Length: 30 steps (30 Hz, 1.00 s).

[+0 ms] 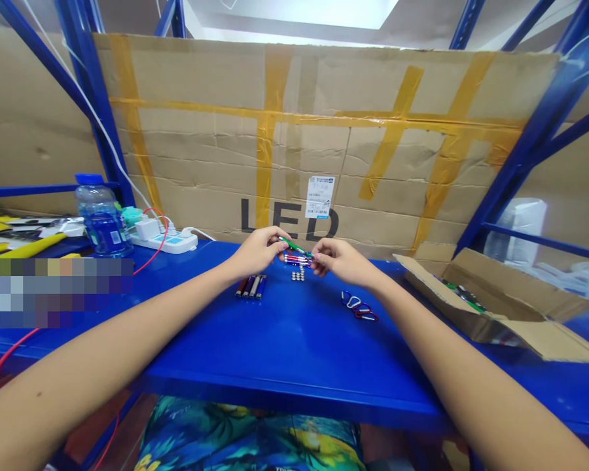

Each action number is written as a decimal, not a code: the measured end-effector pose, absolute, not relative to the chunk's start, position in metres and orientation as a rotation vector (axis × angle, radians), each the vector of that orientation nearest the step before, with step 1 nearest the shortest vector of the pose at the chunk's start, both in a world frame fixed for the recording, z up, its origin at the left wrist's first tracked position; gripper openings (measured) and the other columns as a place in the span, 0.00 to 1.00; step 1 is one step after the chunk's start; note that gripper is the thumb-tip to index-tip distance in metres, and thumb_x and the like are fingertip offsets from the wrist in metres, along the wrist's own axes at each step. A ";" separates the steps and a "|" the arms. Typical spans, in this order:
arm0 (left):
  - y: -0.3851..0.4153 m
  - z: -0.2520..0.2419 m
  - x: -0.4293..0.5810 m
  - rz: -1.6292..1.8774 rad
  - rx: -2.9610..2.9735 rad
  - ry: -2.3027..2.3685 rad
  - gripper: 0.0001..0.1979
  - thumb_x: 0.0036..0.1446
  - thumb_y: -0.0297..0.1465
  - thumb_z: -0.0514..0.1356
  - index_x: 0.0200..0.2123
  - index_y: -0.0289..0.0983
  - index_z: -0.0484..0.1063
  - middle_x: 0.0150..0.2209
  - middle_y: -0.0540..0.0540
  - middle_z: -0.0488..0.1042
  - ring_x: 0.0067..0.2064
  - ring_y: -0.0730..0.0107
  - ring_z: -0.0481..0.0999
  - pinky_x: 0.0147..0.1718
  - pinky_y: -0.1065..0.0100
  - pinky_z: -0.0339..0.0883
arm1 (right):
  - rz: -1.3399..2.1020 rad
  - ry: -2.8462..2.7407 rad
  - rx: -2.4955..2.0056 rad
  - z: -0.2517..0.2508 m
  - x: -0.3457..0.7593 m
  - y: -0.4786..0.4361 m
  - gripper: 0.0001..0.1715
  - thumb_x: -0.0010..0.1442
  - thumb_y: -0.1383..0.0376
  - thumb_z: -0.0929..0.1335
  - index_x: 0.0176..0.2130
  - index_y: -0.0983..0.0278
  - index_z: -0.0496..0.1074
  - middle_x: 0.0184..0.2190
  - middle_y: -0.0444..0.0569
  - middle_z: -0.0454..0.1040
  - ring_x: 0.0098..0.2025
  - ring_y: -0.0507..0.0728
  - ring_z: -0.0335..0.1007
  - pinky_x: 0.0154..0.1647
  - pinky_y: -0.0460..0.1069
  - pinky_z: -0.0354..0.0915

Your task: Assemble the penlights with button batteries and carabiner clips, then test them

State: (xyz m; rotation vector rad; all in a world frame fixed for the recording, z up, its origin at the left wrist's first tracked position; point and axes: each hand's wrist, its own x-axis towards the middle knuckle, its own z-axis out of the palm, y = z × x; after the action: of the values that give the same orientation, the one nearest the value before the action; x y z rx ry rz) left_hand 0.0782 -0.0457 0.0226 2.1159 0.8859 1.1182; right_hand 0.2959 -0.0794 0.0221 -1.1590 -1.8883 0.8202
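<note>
My left hand (pixel 259 250) is closed in a pinch on a thin green stick-like tube (pixel 292 246) that slants toward the right. My right hand (pixel 338 259) is closed too, its fingertips meeting the tube's right end over several small red and silver tubes (pixel 297 260) lying on the blue table (pixel 294 340). A cluster of tiny silver button cells (pixel 298 275) lies just below the hands. A row of small dark tubes (pixel 250 286) lies under my left wrist. Coloured carabiner clips (pixel 359 306) lie by my right wrist.
An open cardboard box (pixel 495 297) with small parts stands at the right. A water bottle (pixel 102 219), a white power strip (pixel 164 239) and a red cable (pixel 150 258) are at the back left. A taped cardboard sheet (pixel 314 137) walls the back. Blue rack posts (pixel 530 144) flank it.
</note>
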 end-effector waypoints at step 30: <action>-0.054 0.022 0.084 1.052 1.540 0.492 0.41 0.60 0.59 0.40 0.54 0.32 0.70 0.56 0.33 0.72 0.59 0.53 0.70 0.52 0.57 0.68 | 1.203 -1.915 -1.004 0.030 0.291 -0.096 0.14 0.55 0.57 0.70 0.28 0.65 0.68 0.21 0.42 0.67 0.22 0.49 0.64 0.22 0.46 0.59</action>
State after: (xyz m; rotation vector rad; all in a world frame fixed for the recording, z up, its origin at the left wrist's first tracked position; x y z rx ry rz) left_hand 0.0840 -0.0540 0.0224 1.5396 0.4923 1.0516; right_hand 0.2913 -0.0964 0.0305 -1.0040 -1.9145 1.2031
